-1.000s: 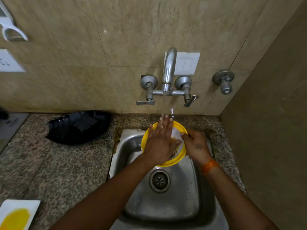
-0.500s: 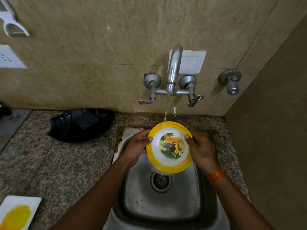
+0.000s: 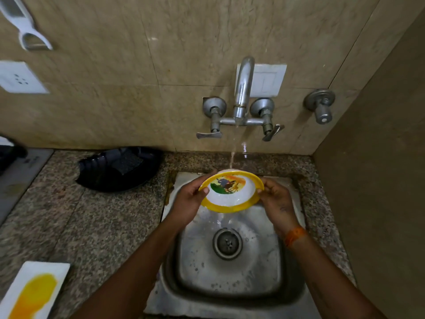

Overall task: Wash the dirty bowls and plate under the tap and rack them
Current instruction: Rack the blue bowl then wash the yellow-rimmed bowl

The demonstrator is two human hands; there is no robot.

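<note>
Both hands grasp one yellow-rimmed bowl (image 3: 231, 192) by opposite edges: the left hand (image 3: 188, 203) with thumb on the rim, the right hand (image 3: 277, 203) likewise. The bowl is tilted above the steel sink (image 3: 230, 268), under the tap (image 3: 242, 88) stream, water pooling inside. Far left sits one black rack (image 3: 119, 168); near left, one yellow-smeared white plate (image 3: 34, 291).

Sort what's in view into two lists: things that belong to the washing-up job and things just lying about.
Part of the job:
- yellow-rimmed bowl, held by the left hand and right hand
- tap, running
- sink
- white plate with yellow residue
- black rack on the counter

Just lying about:
- wall socket
- white wall holder
- spare valve
</note>
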